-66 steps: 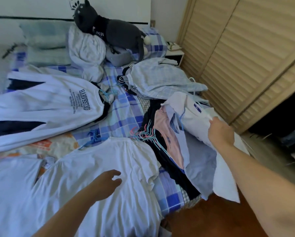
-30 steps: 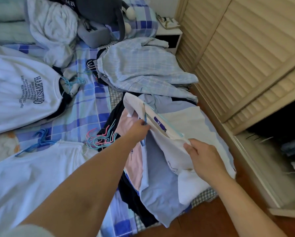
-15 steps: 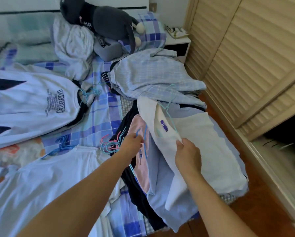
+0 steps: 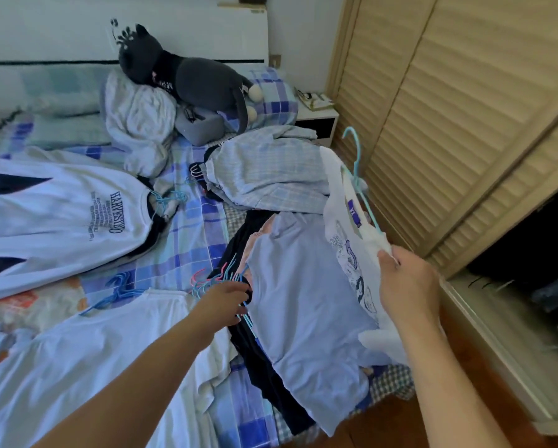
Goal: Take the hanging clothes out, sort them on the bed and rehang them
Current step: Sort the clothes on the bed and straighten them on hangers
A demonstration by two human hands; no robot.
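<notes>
While the right hand (image 4: 407, 286) grips a white printed T-shirt (image 4: 352, 253) on its blue hanger (image 4: 357, 163) at right, the left hand (image 4: 226, 300) pinches the bunched hangers (image 4: 213, 279) mid-frame.

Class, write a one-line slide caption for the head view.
Right hand lifts a white shirt on its hanger while left hand reaches the hanger pile.

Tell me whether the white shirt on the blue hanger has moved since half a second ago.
Yes. The right hand has lifted the white shirt off the pile and swung it rightward, toward the slatted wardrobe door; its blue hanger hook now overlaps the door.
</notes>
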